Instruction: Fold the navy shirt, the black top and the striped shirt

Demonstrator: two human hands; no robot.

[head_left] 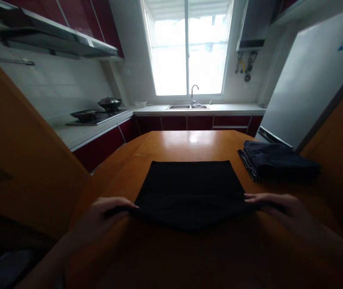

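Observation:
A black cloth lies on the wooden table, its far part flat and roughly rectangular. Its near edge is raised and sags in the middle between my hands. My left hand pinches the near left corner between thumb and fingers. At the near right corner, my right hand grips the cloth the same way. What kind of cloth or garment it is, I cannot tell.
A stack of folded dark cloths sits at the table's right side. Beyond the table are a sink with a faucet, a stove with two pans, and a white fridge at the right.

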